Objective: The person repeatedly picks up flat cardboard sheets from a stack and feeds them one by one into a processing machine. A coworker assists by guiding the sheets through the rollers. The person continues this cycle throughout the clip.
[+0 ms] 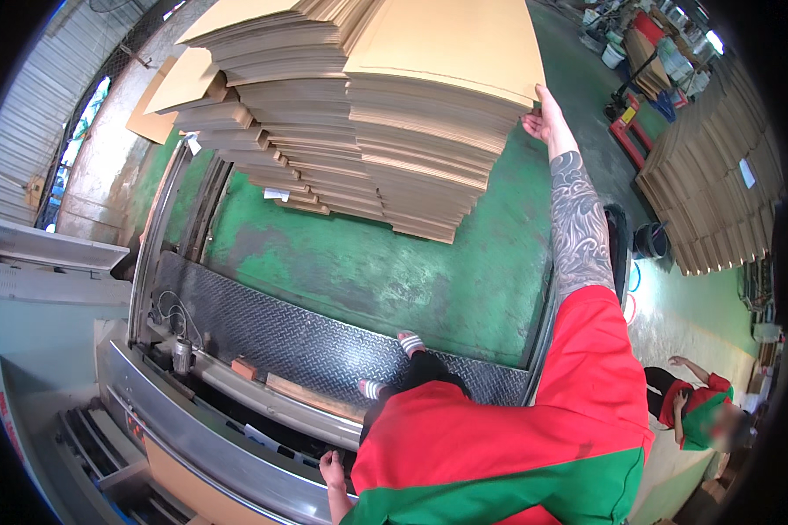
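A tall stack of flat brown cardboard sheets [420, 149] stands ahead of me, in uneven layers. My right hand [546, 121] is at the near right corner of the top cardboard sheet [455, 44], the arm stretched out. Its thumb lies on the sheet's edge and its fingers curl in below, so the hand is closed on that corner. Low by my left side, my left hand [331, 471] is loosely closed beside the metal machine bed [228, 446], with nothing visible in it.
My feet are on a diamond-plate metal step [280, 337] before a green floor [341, 271]. Another cardboard stack [718, 184] and a red pallet jack [629, 131] are at right. A co-worker [696, 402] is at lower right. Metal rails [162, 236] run along the left.
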The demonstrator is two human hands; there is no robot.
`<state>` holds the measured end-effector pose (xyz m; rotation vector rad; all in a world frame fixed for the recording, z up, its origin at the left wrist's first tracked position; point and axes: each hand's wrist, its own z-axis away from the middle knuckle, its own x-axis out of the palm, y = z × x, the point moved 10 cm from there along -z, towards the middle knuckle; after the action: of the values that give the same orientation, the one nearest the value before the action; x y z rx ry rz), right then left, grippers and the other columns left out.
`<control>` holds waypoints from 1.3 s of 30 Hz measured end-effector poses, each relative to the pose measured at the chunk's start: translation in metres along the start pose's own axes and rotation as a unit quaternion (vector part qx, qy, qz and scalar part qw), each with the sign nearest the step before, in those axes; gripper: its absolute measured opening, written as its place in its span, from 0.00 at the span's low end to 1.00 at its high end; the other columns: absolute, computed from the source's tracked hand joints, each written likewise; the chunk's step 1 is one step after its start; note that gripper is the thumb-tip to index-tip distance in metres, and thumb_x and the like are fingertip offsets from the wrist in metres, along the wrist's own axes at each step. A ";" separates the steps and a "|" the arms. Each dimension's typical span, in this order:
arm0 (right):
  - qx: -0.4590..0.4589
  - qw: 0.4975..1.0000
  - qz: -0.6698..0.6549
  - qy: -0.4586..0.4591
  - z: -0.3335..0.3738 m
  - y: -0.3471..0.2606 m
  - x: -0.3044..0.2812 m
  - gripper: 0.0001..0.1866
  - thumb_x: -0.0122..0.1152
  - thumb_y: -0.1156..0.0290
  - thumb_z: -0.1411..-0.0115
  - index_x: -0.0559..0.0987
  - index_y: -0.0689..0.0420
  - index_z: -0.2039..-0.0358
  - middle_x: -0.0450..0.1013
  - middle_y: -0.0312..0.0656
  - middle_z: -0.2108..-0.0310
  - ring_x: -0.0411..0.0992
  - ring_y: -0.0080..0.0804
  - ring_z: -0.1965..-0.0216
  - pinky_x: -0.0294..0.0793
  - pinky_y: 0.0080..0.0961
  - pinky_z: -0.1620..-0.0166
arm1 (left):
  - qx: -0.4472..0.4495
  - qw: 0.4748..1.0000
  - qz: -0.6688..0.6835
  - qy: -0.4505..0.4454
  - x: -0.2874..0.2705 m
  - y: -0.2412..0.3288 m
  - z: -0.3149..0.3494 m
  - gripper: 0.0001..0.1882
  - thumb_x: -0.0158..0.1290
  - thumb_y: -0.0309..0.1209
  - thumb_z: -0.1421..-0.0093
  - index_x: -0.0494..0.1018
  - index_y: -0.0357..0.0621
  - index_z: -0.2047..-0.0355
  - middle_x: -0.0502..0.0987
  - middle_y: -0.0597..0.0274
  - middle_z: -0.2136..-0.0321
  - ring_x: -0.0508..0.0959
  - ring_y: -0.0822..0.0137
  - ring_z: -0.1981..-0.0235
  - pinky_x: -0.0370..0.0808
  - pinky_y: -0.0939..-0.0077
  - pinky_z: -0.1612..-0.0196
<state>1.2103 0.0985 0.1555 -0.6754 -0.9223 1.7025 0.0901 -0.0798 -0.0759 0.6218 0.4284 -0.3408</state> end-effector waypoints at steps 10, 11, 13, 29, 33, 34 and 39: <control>-0.030 0.996 -0.001 -0.088 0.015 -0.053 0.007 0.46 0.59 0.24 0.42 0.75 0.65 0.62 0.70 0.39 0.75 0.62 0.19 0.80 0.67 0.18 0.77 | -0.039 0.995 -0.068 0.054 -0.041 -0.025 0.010 0.18 0.63 0.34 0.33 0.79 0.30 0.52 0.83 0.50 0.57 0.82 0.61 0.54 0.78 0.66 0.46; -0.019 0.995 -0.020 -0.098 0.017 -0.047 0.007 0.46 0.59 0.24 0.42 0.74 0.66 0.61 0.70 0.40 0.75 0.62 0.19 0.80 0.67 0.18 0.76 | -0.012 0.996 -0.064 0.060 -0.043 -0.020 0.010 0.17 0.64 0.34 0.33 0.79 0.29 0.53 0.84 0.52 0.61 0.82 0.62 0.59 0.79 0.67 0.49; 0.023 0.992 -0.038 -0.118 0.017 -0.021 0.014 0.43 0.56 0.23 0.41 0.75 0.59 0.64 0.68 0.36 0.77 0.60 0.21 0.81 0.57 0.22 0.76 | -0.016 0.995 -0.091 0.045 -0.042 -0.016 0.005 0.17 0.64 0.33 0.33 0.79 0.28 0.53 0.84 0.52 0.60 0.82 0.62 0.59 0.79 0.67 0.49; -0.055 0.989 0.010 -0.134 0.127 0.065 -0.016 0.29 0.59 0.30 0.36 0.76 0.44 0.56 0.66 0.28 0.74 0.62 0.19 0.77 0.57 0.22 0.73 | 0.284 0.922 0.049 -0.257 0.212 0.335 0.002 0.24 0.55 0.44 0.25 0.76 0.36 0.40 0.81 0.64 0.54 0.76 0.73 0.56 0.74 0.76 0.51; -0.071 0.985 0.009 -0.157 0.174 0.100 -0.025 0.30 0.58 0.30 0.35 0.78 0.45 0.53 0.70 0.29 0.72 0.64 0.20 0.76 0.60 0.22 0.73 | 0.317 0.823 0.163 -0.443 0.327 0.479 0.113 0.29 0.50 0.45 0.23 0.66 0.36 0.31 0.73 0.48 0.35 0.75 0.59 0.36 0.72 0.62 0.32; -0.063 0.984 0.001 -0.165 0.188 0.111 -0.026 0.30 0.58 0.30 0.35 0.78 0.45 0.52 0.71 0.29 0.71 0.65 0.20 0.75 0.61 0.22 0.72 | 0.328 0.795 0.175 -0.479 0.349 0.508 0.139 0.33 0.46 0.47 0.21 0.59 0.34 0.28 0.68 0.44 0.32 0.70 0.55 0.31 0.67 0.56 0.28; -0.001 0.981 -0.042 -0.188 0.236 0.143 -0.029 0.34 0.56 0.33 0.32 0.74 0.47 0.40 0.79 0.39 0.58 0.76 0.29 0.64 0.72 0.25 0.63 | 0.180 0.723 0.337 -0.575 0.433 0.589 0.185 0.35 0.41 0.50 0.21 0.55 0.34 0.27 0.63 0.42 0.29 0.66 0.51 0.29 0.64 0.50 0.26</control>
<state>0.9558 -0.0133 0.1643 -0.3131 -1.1970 1.7848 0.7663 0.1775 0.1368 0.7736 -1.0953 -0.0497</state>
